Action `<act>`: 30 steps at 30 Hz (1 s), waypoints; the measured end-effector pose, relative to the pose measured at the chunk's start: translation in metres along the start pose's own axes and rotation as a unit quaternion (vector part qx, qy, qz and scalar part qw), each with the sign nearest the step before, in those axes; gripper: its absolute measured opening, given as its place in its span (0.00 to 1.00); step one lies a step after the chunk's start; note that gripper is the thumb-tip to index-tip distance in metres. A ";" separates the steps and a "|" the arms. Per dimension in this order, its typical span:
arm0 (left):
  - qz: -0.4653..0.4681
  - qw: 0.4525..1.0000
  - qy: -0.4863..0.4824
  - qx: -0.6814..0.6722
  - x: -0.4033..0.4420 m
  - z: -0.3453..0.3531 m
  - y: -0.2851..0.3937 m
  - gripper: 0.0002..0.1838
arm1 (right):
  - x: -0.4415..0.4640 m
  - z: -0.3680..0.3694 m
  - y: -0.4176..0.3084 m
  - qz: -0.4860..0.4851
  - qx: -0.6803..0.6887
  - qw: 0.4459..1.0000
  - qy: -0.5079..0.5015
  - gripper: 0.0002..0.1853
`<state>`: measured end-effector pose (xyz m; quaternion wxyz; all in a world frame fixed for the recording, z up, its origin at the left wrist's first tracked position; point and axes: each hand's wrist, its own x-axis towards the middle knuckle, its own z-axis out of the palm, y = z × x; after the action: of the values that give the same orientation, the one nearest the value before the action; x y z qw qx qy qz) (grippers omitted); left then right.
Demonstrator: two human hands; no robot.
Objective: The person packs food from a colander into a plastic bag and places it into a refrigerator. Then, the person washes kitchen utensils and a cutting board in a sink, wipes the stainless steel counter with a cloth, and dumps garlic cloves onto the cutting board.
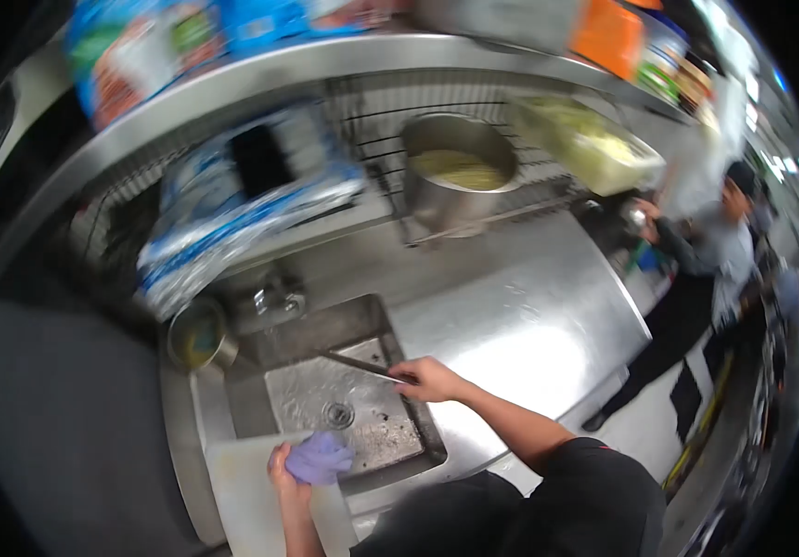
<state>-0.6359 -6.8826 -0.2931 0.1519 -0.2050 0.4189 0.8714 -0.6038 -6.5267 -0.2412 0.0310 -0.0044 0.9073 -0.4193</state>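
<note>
My right hand (429,379) is closed round the handle of a long knife (358,365), whose blade reaches left over the steel sink (418,418). Lower left, my left hand (286,471) grips a bunched purple cloth (321,458) above a white cutting board (232,483). The board lies at the sink's near left edge. Beneath the knife, the wet sink bottom shows a round drain (337,414) and dark bits. A faucet (279,297) stands behind the basin.
A metal pot (203,336) sits left of the faucet. On a wire rack stand a large pot (455,209), a pale food container (594,172) and plastic-wrapped packs (251,232). An overhead shelf (325,51) crosses above. Another person (729,241) stands at the right.
</note>
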 end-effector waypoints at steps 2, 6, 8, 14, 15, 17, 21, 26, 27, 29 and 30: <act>-0.023 0.999 -0.028 0.031 0.000 0.026 -0.004 0.08 | -0.070 -0.058 -0.008 -0.036 0.115 0.991 0.056 0.15; -0.034 0.996 -0.045 0.071 0.017 0.051 -0.027 0.09 | -0.173 -0.160 -0.032 -0.071 0.083 0.979 0.174 0.16; -0.026 0.993 -0.077 0.088 0.026 0.069 -0.038 0.09 | -0.195 -0.191 -0.041 -0.127 0.017 0.945 0.302 0.15; 0.006 0.981 -0.133 0.140 -0.008 0.150 -0.062 0.11 | -0.144 -0.275 -0.070 -0.014 -0.151 0.861 0.485 0.14; 0.013 0.980 -0.135 0.147 -0.015 0.158 -0.069 0.11 | -0.119 -0.290 -0.059 -0.020 -0.172 0.858 0.484 0.13; 0.016 0.980 -0.135 0.143 -0.031 0.174 -0.083 0.11 | -0.069 -0.320 -0.051 0.046 -0.222 0.864 0.449 0.13; 0.028 0.980 -0.140 0.141 -0.046 0.182 -0.114 0.13 | -0.011 -0.346 -0.044 0.141 -0.300 0.884 0.331 0.14; 0.010 0.986 -0.130 0.106 -0.074 0.196 -0.139 0.16 | -0.063 -0.320 -0.037 -0.220 -0.330 0.724 0.564 0.12; 0.003 0.984 -0.147 0.103 -0.078 0.199 -0.143 0.17 | -0.088 -0.302 -0.036 -0.266 -0.299 0.724 0.562 0.11; 0.001 0.982 -0.152 0.110 -0.091 0.213 -0.148 0.17 | -0.124 -0.246 0.002 -0.315 -0.215 0.819 0.428 0.10; -0.006 0.980 -0.162 0.119 -0.099 0.220 -0.151 0.17 | -0.138 -0.211 0.023 -0.292 -0.135 0.888 0.327 0.13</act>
<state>-0.5347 -6.6263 -0.2223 0.2465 -0.0439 0.4877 0.8363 -0.4780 -6.3466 -0.1145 -0.3923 -0.1360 0.8717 -0.2603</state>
